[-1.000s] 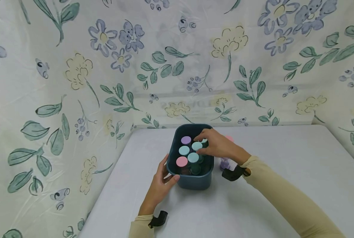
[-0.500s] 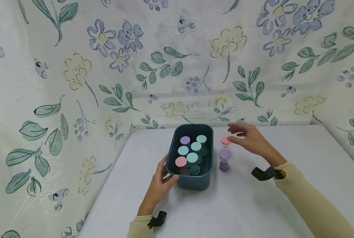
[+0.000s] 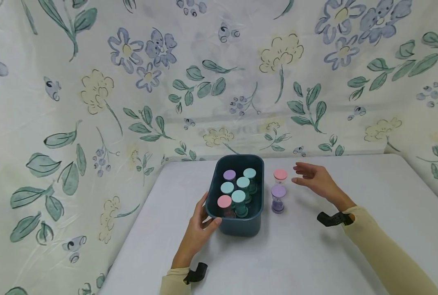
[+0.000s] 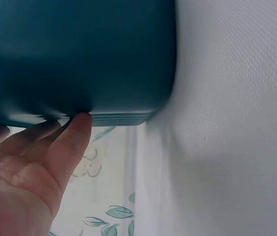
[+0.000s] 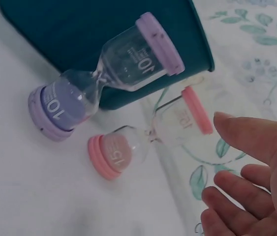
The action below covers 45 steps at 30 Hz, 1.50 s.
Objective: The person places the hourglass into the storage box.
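My left hand [image 3: 197, 229] holds the near left corner of a dark teal plastic bin [image 3: 241, 227], thumb at the front and fingers along the left side. Inside stand several sand timers with light teal caps, plus one purple-capped sand timer [image 3: 229, 175] and one pink-capped sand timer [image 3: 224, 201]. To the bin's right, a purple sand timer marked 10 [image 5: 76, 96] and a pink sand timer marked 15 [image 5: 116, 150] stand upright on the table. My right hand [image 3: 316, 180] hovers just right of the pink one, fingers loosely extended, holding nothing.
A white cloth covers the table [image 3: 314, 254]. Flower-printed fabric [image 3: 241, 82] hangs behind it and along both sides. Black wrist cameras sit on the left wrist [image 3: 196, 273] and the right wrist [image 3: 333, 219].
My right hand has left the timers inside the bin and moved right, past the pink timer, with its fingers spread. The left hand and the bin stay in place.
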Available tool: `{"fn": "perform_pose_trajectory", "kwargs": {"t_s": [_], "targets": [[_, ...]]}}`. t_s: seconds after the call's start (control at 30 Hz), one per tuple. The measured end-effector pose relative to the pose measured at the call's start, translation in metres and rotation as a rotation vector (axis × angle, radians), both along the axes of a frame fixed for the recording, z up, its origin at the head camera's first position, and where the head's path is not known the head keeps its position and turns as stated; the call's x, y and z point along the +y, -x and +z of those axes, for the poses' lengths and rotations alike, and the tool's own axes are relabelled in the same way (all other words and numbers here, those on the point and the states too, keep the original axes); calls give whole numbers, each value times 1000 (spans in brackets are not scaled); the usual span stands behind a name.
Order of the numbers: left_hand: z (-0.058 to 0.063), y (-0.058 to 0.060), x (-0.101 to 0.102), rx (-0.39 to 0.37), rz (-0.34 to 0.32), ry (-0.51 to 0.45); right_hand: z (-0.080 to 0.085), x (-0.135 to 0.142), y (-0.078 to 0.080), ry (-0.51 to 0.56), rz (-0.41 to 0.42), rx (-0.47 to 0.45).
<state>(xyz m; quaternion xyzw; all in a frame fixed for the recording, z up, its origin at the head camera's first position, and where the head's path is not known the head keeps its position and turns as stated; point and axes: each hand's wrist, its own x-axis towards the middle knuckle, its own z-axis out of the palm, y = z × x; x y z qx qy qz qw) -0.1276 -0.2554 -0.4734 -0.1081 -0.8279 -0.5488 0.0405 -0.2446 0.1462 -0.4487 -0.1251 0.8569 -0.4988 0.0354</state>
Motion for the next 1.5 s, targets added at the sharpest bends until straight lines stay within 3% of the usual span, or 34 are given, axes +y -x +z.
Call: {"fn": "perform_pose_trajectory", "kwargs": {"t_s": [0.3,0.63,1.5], "targets": [[1,1,0,1,0,-1,-16,-3,6,46,4,-52],[-1,0,-1,11,-7,-13,-28,-13,8,58,21,-44],[-2,0,0,2,2,-8,-21,-33,12,66,40,-47]]}}
